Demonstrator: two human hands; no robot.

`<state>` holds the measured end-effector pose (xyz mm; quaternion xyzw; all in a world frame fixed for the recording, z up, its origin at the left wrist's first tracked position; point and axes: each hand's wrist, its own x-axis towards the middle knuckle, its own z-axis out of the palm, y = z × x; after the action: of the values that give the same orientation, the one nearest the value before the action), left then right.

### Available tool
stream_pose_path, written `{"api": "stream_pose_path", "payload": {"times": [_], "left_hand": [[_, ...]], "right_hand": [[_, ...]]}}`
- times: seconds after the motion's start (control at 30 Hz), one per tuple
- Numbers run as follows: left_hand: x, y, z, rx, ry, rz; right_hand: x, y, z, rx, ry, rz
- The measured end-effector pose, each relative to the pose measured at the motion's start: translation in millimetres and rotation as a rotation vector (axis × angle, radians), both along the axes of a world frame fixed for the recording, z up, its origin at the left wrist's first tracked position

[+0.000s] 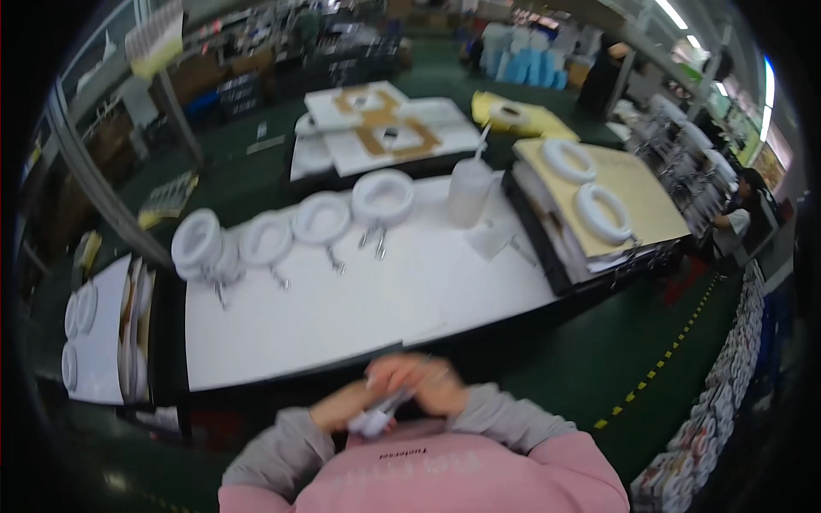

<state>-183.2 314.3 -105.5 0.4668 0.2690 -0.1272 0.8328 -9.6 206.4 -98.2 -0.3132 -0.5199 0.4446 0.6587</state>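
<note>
My left hand (363, 395) and my right hand (440, 390) meet close in front of my chest, just past the table's near edge. Both are closed, with their fingers curled together and smeared by motion. A small white and grey piece (369, 422) pokes out below them; its kind is too blurred to make out. On the white tabletop (342, 316) beyond, several white ring-shaped parts stand in a row, among them a ring (383, 198), a second ring (322, 219) and a stacked pair (198, 243). Short metal-tipped leads (377, 242) hang from the rings toward me.
A translucent squeeze bottle (470, 192) stands at the table's far right. Beside it, a stacked bin (599, 188) topped with cardboard carries two white rings. More rings lie on a stack at the left (107, 333). White foam trays (385, 128) sit behind the table.
</note>
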Motion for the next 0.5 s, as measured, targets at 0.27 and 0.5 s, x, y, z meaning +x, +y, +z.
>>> {"api": "stream_pose_path", "payload": {"times": [0.27, 0.5], "left_hand": [[-68, 71, 33, 0.035, 0.191, -0.209], [-62, 83, 19, -0.039, 0.232, -0.543]], "right_hand": [[148, -69, 22, 0.013, 0.943, -0.494], [142, -89, -12, -0.052, 0.963, -0.643]]}}
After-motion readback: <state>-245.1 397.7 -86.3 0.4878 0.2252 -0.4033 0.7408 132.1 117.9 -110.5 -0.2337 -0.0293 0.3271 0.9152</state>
